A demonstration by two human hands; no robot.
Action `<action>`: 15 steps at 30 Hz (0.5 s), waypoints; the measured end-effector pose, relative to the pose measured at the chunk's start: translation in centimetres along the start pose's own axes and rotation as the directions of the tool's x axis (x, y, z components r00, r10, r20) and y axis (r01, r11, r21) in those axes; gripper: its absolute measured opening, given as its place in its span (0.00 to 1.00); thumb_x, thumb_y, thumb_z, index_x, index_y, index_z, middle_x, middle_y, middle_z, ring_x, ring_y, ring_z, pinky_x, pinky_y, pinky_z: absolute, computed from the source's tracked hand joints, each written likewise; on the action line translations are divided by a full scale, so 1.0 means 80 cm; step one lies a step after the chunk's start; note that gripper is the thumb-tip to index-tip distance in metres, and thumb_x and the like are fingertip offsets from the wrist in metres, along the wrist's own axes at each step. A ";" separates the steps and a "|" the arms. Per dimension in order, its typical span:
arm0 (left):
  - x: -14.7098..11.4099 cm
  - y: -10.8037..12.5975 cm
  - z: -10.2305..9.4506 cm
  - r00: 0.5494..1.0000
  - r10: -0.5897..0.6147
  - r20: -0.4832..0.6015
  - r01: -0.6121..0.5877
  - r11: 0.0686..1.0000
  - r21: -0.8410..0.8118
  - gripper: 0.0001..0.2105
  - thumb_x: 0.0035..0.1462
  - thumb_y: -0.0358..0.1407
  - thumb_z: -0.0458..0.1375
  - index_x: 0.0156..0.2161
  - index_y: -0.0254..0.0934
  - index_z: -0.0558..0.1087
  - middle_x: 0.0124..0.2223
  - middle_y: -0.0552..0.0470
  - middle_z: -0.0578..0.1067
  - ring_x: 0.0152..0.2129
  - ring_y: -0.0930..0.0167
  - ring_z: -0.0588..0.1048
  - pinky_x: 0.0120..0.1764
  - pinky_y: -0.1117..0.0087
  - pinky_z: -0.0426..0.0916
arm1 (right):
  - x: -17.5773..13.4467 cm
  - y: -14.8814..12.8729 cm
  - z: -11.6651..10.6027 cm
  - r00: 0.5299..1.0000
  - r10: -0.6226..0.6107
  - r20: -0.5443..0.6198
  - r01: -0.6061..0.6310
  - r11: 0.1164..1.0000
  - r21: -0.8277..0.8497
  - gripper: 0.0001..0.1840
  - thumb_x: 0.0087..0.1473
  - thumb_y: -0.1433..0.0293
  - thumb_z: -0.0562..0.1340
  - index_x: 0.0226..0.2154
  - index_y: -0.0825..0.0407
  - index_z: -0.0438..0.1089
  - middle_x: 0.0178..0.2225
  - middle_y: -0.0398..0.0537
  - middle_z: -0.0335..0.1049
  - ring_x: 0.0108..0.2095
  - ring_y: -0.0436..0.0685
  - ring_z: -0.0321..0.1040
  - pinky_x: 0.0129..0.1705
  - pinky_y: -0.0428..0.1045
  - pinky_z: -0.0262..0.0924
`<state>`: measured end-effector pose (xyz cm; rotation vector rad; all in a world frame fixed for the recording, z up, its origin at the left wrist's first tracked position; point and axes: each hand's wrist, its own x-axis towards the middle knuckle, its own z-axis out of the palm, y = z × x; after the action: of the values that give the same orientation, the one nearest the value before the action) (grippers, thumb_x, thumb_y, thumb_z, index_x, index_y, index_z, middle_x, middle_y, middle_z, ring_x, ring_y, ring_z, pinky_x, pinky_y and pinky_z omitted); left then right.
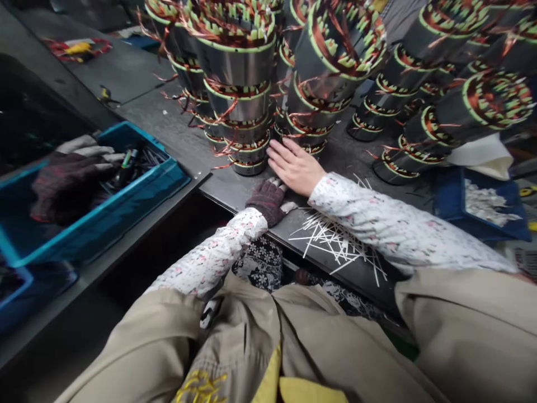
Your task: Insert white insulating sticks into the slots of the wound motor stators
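A person's two hands lie palm down near the front edge of the bench, by stacks of metal rings wound with copper wire.

The left hand [266, 200], in a dark glove with pale fingertips, is at the front edge, fingers relaxed and thumb spread; the bare right hand [295, 166] lies just beyond it, unclenched, fingers straight. What is under either palm cannot be seen. Farther in from the edge of the bench [229, 190] stand a ring stack [241, 106] and a second stack [312, 112], their bases near the right fingertips; contact cannot be told. White sticks [335, 238] lie scattered along the front edge under the right sleeve [390, 218]. Toward the left end sits a blue bin [79, 235] holding a spare glove [62, 184].
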<state>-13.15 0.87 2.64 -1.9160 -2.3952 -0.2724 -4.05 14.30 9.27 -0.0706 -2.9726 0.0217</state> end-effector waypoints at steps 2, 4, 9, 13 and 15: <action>0.000 -0.003 0.005 0.999 0.014 0.050 -0.014 1.000 -0.010 0.32 0.67 0.51 0.59 0.68 0.31 0.65 0.71 0.37 0.64 0.71 0.54 0.59 0.72 0.50 0.53 | 0.025 0.018 0.007 0.997 0.077 -0.019 -0.076 0.996 0.042 0.34 0.72 0.66 0.36 0.73 0.50 0.54 0.73 0.46 0.53 0.77 0.55 0.37 0.79 0.64 0.33; -0.002 -0.003 0.006 0.997 0.013 0.076 -0.010 0.999 -0.037 0.32 0.67 0.50 0.58 0.69 0.32 0.64 0.71 0.38 0.63 0.72 0.54 0.57 0.73 0.50 0.52 | 0.032 0.040 0.019 0.993 0.118 -0.009 -0.117 0.991 0.071 0.34 0.70 0.67 0.38 0.75 0.49 0.49 0.74 0.47 0.51 0.77 0.58 0.39 0.78 0.66 0.35; -0.004 -0.001 -0.001 0.996 -0.008 0.093 0.015 0.997 -0.080 0.38 0.66 0.51 0.59 0.72 0.29 0.58 0.74 0.35 0.56 0.74 0.53 0.51 0.74 0.51 0.46 | -0.001 0.067 0.028 0.993 0.121 0.018 -0.122 0.991 0.055 0.35 0.69 0.67 0.41 0.76 0.46 0.48 0.75 0.44 0.47 0.78 0.63 0.32 0.79 0.68 0.29; 0.022 -0.007 -0.010 0.985 -0.011 0.170 0.021 0.998 -0.059 0.50 0.60 0.56 0.63 0.75 0.26 0.51 0.76 0.32 0.49 0.75 0.50 0.46 0.75 0.51 0.42 | -0.034 0.071 0.017 0.985 0.172 0.032 -0.172 0.985 0.023 0.34 0.71 0.65 0.40 0.76 0.38 0.45 0.74 0.39 0.50 0.78 0.62 0.31 0.78 0.70 0.21; 0.049 -0.011 -0.011 0.985 -0.004 0.170 0.013 0.999 -0.052 0.55 0.56 0.59 0.66 0.75 0.26 0.49 0.76 0.32 0.48 0.75 0.49 0.46 0.75 0.51 0.42 | -0.048 0.075 0.013 0.983 0.181 0.036 -0.181 0.983 -0.003 0.33 0.71 0.65 0.39 0.75 0.38 0.48 0.73 0.41 0.53 0.78 0.62 0.31 0.78 0.71 0.19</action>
<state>-14.97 4.29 4.05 -2.0302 -2.5261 -0.1814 -0.13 20.10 7.52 -0.3440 -2.9920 0.0470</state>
